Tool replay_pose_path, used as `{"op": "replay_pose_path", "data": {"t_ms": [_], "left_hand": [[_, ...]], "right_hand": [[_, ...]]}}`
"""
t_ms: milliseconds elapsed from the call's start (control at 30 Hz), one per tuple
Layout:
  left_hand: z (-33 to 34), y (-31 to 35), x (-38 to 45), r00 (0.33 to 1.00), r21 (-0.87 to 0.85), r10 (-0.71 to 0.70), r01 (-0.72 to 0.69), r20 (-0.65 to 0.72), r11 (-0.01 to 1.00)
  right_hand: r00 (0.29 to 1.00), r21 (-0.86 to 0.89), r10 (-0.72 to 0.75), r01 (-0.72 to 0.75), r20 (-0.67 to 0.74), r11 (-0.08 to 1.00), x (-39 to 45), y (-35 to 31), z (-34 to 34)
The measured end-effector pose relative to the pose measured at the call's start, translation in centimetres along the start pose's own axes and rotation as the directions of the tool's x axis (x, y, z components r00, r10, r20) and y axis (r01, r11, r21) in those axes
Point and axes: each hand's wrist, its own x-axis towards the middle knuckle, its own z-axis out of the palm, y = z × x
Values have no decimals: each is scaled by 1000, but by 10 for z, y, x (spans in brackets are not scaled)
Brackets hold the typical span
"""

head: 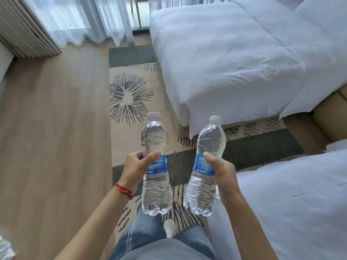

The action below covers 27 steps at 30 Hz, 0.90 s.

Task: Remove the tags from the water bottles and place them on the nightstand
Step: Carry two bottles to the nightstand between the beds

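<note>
I hold two clear plastic water bottles upright in front of me, each with a white cap and a blue label around its middle. My left hand (138,166) grips the left bottle (155,139) at its label. The right bottle (208,143) tilts slightly to the right, with my right hand (222,171) wrapped around its label, thumb on the front. No tag hangs on either bottle neck. No nightstand is in view.
A bed with a white duvet (234,59) stands ahead on the right, a second white bed (291,203) close at my right. A patterned rug (131,94) lies on the wooden floor (56,128). Sheer curtains (75,19) hang at the back left.
</note>
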Motion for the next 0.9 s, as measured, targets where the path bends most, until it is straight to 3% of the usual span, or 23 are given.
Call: {"op": "replay_pose_path", "data": {"t_ms": [233,433,633,900], "left_hand": [[49,37,111,989,75,18,-29,148,997],[103,84,218,939,163,11,-72,345,984],[160,132,311,860,252,-22,-125,510,960],[247,156,371,736,305,-83,-173,672,936]], "right_hand": [[986,53,5,4,-169,999,83,-28,-11],[934,101,20,17,-357,995,163,-61,-21],[831,162,62,34,-552,986,228,-97,-37],[636,226,126,79,-762,971,261,-114,-77]]}}
